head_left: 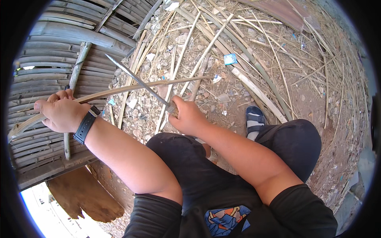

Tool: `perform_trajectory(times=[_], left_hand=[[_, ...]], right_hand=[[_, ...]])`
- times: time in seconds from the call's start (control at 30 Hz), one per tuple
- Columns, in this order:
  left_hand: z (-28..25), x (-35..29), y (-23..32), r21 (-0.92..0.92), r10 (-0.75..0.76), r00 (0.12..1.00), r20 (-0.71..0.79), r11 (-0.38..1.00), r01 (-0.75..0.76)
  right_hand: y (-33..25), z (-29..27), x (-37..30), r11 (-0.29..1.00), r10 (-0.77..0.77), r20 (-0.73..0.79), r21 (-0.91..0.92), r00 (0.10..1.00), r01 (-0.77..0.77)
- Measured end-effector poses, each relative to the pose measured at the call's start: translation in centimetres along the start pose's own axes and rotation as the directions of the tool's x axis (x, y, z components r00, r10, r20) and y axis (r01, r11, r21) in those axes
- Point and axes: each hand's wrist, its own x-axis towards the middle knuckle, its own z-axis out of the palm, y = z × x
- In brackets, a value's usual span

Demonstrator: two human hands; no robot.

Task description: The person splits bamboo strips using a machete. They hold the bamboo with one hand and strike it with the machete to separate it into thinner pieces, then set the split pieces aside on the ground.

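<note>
The work in hand looks like trimming or shaving a strip. The strip runs from the left edge of the frame, where it is thick, to a thin tip right of the upper centre. The left hand is closed round it near the thick end, in the left of the frame, with a watch on that wrist.

The right hand, at the centre, is wrapped round the handle of the knife, thumb uppermost. The blade slants toward the upper left and crosses the strip between the two hands; whether its edge bites into the wood or only lies against it, I cannot tell.

At this step, the cut seems to depend on the angle of the blade. The next move would call for a steady left grip and a controlled stroke along the strip, with the edge kept shallow and off the left fingers. The free thin end, lying over loose strips on the ground in the upper middle, may whip or flex under pressure. The knee, just below the right hand, should also stay out of the blade's path.
</note>
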Motion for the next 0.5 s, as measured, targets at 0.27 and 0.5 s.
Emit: perform_trajectory(times=[0.27,0.5], left_hand=[[0.3,0.0,0.1,-0.009,0.025,0.998,0.063,1.0,-0.024],[1.0,-1.0,0.6,-0.03,-0.004,0.983,0.184,0.999,0.01]], right_hand=[[15.3,-0.6,0.2,0.933,0.351,-0.193,-0.01,0.916,-0.36],[2.3,-0.7,1.3,0.989,-0.113,-0.037,0.096,0.993,0.116]])
